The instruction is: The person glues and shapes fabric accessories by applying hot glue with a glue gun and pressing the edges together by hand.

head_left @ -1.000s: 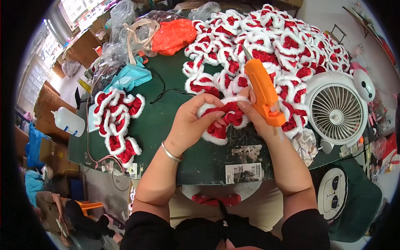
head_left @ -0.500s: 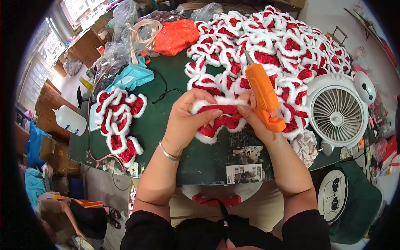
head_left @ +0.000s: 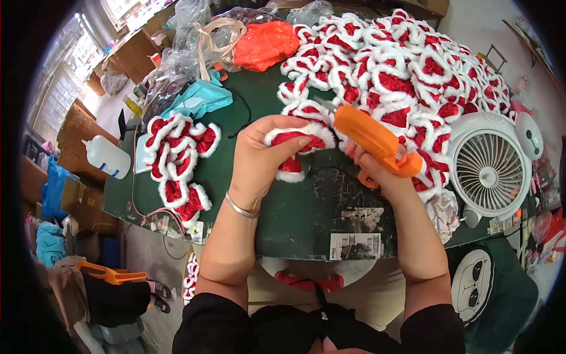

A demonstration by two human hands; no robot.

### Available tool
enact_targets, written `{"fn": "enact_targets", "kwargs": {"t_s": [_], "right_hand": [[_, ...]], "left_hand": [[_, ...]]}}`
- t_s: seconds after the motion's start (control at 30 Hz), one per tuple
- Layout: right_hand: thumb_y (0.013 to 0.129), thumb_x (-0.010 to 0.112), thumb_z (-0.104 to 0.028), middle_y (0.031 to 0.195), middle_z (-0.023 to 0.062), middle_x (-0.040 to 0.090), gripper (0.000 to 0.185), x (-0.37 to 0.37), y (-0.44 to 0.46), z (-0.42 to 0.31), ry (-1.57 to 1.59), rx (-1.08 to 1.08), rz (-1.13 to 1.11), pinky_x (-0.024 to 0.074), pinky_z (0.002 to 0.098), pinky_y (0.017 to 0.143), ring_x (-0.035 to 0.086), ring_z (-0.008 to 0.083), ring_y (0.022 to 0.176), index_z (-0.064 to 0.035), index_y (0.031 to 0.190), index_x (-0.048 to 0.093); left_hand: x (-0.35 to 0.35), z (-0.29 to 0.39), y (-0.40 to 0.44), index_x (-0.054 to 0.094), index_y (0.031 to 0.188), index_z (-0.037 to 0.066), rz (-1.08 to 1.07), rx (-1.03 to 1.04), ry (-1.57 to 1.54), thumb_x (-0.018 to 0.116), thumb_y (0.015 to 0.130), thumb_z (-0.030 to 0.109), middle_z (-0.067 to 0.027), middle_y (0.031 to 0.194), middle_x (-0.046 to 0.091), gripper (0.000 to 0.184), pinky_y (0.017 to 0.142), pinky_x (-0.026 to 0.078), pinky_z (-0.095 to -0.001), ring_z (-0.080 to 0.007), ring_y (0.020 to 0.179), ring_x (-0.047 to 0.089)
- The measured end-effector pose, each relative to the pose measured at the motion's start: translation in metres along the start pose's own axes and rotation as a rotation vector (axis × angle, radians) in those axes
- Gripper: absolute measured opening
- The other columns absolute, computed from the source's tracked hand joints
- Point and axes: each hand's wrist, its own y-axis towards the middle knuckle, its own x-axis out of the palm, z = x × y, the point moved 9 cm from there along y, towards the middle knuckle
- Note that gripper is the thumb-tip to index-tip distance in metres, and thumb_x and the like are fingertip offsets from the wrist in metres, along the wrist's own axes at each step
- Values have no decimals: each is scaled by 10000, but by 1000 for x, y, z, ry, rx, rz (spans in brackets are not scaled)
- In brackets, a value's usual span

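Note:
My left hand [head_left: 265,150] pinches a small red piece with white fluffy trim [head_left: 283,141] between thumb and fingers, above the green table. My right hand [head_left: 374,168] is wrapped round an orange hot glue gun [head_left: 371,138], whose nozzle points left over the trimmed piece. The gun's tip lies close to the far right end of the piece; whether they touch I cannot tell. Behind both hands spreads a large heap of like red-and-white trimmed pieces [head_left: 395,82]. A smaller group of them [head_left: 177,165] lies to the left of my left hand.
A white fan [head_left: 486,171] stands at the right, with a crumpled cloth [head_left: 442,215] beside it. Towards the back left are an orange plastic bag [head_left: 265,46] and a light blue bag [head_left: 203,97]. A white bottle [head_left: 107,156] stands at the left edge. A person's sandalled feet [head_left: 160,297] show lower left.
My right hand has let go of the trimmed piece and moved slightly right, now gripping the glue gun, which has tilted flatter. My left hand keeps its hold. The whole view has shifted slightly.

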Motion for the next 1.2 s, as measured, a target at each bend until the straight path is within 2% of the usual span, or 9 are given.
{"fn": "enact_targets", "kwargs": {"t_s": [0.03, 0.07, 0.2, 0.27, 0.47, 0.93, 1.2], "right_hand": [[800, 681, -278, 782, 46, 558, 351, 6, -1, 5, 51, 62, -74, 471, 277, 735, 559, 133, 727, -2, 989, 573], [780, 688, -384, 723, 48, 563, 463, 9, 2, -6, 24, -95, -57, 486, 292, 694, 559, 139, 669, 8, 1000, 577], [767, 715, -370, 768, 61, 592, 487, 8, -2, 0, 75, 32, -43, 498, 306, 677, 581, 157, 675, 17, 1028, 578], [767, 727, -341, 829, 79, 615, 489, 9, -3, 1, 72, 81, -50, 505, 307, 681, 605, 170, 726, 19, 1060, 575], [791, 714, -288, 907, 84, 622, 444, 7, -3, 5, 115, 95, -37, 505, 302, 676, 612, 166, 748, 11, 1087, 572], [794, 714, -254, 844, 62, 616, 383, 5, -3, 6, 85, 146, -54, 506, 282, 654, 610, 157, 734, -1, 1052, 586], [783, 724, -246, 784, 40, 600, 338, 5, -1, 1, 60, 113, -73, 506, 278, 638, 589, 131, 689, -10, 996, 607]], "left_hand": [[-2, 0, 0, 624, 963, -6, 6, -2, 2, 660, 755, -84, -68, 849, 668, 225, 625, 498, -188, -96, 701, 630], [-4, 1, 1, 622, 967, -9, 11, 16, -4, 658, 756, -87, -75, 861, 668, 228, 646, 509, -199, -110, 724, 639], [-6, 6, 0, 616, 975, -16, 20, 51, 21, 653, 755, -93, -88, 884, 668, 236, 680, 527, -220, -128, 760, 650], [-6, 8, 0, 615, 975, -16, 19, 61, 40, 653, 755, -94, -88, 884, 668, 236, 684, 529, -223, -129, 766, 650], [-4, 10, -1, 617, 973, -9, 7, 74, 45, 663, 753, -85, -81, 887, 668, 238, 661, 515, -204, -111, 759, 643], [-2, 19, -2, 626, 948, 3, -12, 143, 161, 690, 747, -55, -27, 835, 655, 219, 588, 454, -157, -37, 664, 578], [-1, 21, -3, 635, 934, 5, -21, 143, 196, 695, 741, -56, -13, 831, 644, 211, 581, 445, -159, -32, 651, 563]]}}
